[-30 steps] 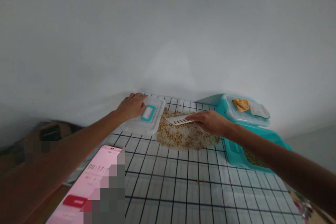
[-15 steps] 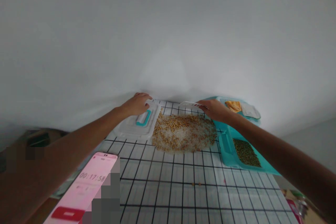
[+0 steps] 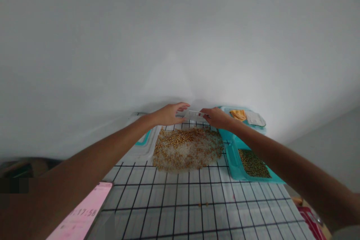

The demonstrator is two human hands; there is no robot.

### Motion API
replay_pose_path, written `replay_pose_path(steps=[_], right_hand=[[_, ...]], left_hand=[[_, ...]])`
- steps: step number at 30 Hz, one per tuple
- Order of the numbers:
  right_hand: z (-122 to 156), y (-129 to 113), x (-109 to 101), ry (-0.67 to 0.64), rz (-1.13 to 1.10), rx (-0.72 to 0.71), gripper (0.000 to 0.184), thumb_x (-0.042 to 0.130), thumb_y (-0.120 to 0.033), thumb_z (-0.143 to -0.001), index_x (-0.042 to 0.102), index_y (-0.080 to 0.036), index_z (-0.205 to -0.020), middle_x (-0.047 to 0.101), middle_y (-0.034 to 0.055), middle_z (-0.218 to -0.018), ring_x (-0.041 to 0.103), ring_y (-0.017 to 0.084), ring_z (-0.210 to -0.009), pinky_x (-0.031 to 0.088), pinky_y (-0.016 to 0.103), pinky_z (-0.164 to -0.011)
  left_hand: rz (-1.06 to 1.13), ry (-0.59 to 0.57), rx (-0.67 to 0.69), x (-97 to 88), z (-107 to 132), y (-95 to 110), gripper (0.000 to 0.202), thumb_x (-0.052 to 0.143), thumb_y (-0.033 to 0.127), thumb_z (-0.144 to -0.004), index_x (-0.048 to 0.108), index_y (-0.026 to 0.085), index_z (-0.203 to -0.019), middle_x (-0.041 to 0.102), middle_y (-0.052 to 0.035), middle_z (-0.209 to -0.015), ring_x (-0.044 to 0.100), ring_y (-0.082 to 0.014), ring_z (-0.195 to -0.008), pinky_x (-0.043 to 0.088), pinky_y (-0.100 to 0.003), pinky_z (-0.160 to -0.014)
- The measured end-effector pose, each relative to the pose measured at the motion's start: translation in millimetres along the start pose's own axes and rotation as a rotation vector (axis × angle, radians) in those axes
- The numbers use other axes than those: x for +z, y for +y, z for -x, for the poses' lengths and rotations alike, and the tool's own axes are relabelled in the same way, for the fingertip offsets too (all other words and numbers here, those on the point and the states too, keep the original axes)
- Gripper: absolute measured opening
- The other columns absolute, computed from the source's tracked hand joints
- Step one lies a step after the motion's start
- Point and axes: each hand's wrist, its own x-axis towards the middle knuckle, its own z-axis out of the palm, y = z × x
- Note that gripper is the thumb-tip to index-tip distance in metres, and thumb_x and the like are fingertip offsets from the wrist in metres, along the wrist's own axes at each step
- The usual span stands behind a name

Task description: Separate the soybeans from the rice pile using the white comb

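My right hand [image 3: 216, 117] grips the right end of a small, clear, slotted plastic piece [image 3: 194, 115], whose exact kind I cannot make out. At its left end is my left hand [image 3: 172, 114], thumb and fingers apart; whether they touch the piece is unclear. Just below both hands a heap of yellow beans or kernels mixed with whitish grains [image 3: 187, 150] spreads over the white table with black grid lines [image 3: 180, 195]. Partly behind my left arm lies a clear lid with a teal handle [image 3: 143, 152].
On the right stands a teal compartment container [image 3: 234, 167] holding green beans [image 3: 254, 163]. A yellow cloth [image 3: 238, 115] and a whitish cloth [image 3: 255, 118] lie at its back. A phone [image 3: 84, 213] showing a timer sits at the lower left. The wall [image 3: 180, 45] rises behind the table.
My left hand has moved right, from above the lid to the slotted plastic piece. My right hand still holds the piece, now closer to the left hand. The view has shifted slightly.
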Motion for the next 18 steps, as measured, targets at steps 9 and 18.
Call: replay_pose_path(steps=[9, 18], right_hand=[[10.4, -4.9, -8.6, -0.102, 0.105, 0.005, 0.038, 0.046, -0.009, -0.088, 0.060, -0.016, -0.123, 0.073, 0.0149, -0.096, 0.068, 0.020, -0.079, 0.036, 0.028, -0.062], [12.8, -8.5, -9.0, -0.147, 0.112, -0.024, 0.040, 0.046, -0.004, -0.087, 0.059, -0.013, -0.124, 0.073, 0.0162, -0.100, 0.068, 0.021, -0.082, 0.039, 0.029, -0.066]], left_hand=[[-0.061, -0.075, 0.106, 15.8, -41.2, 26.0, 0.030, 0.050, 0.030, -0.092, 0.074, 0.026, -0.110, 0.078, -0.0046, -0.102, 0.070, -0.0183, -0.084, 0.047, -0.030, -0.074], [-0.095, -0.076, 0.126, 18.4, -36.0, 23.7, 0.033, 0.049, 0.028, -0.092, 0.074, 0.027, -0.113, 0.078, -0.0033, -0.095, 0.070, -0.0173, -0.079, 0.046, -0.029, -0.074]])
